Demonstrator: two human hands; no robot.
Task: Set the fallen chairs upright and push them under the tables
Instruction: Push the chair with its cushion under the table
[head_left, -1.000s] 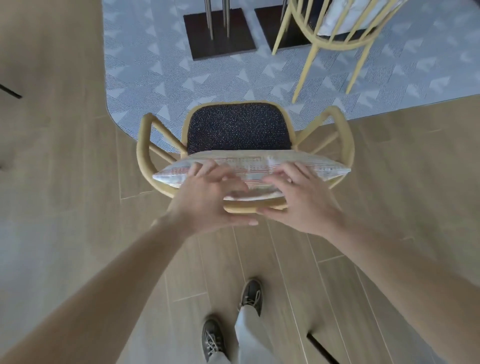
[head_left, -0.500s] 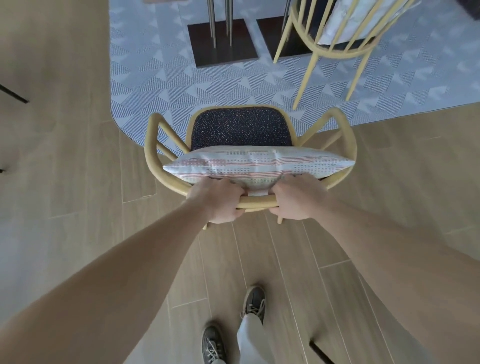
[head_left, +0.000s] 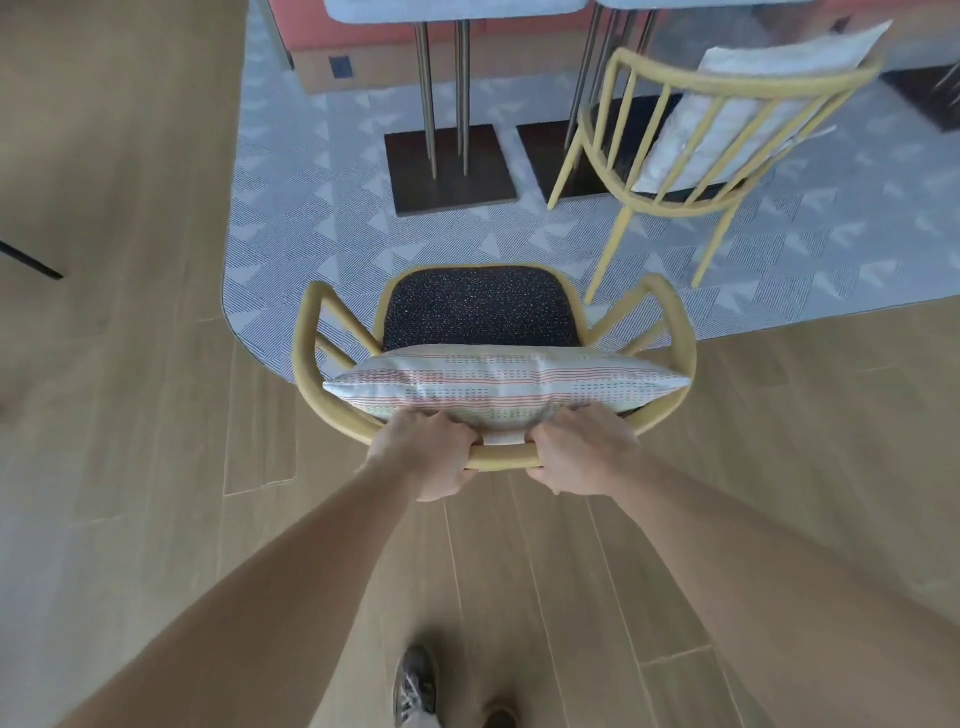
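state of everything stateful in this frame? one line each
near armchair: upright, short of the left table
striped cushion: on its seat, leaning on the backrest
left hand: grips its top rail
right hand: grips its top rail
far chair: upright, at the right table
white cushion: propped against its back

Yellow armchair upright, spindle-back chair upright beyond
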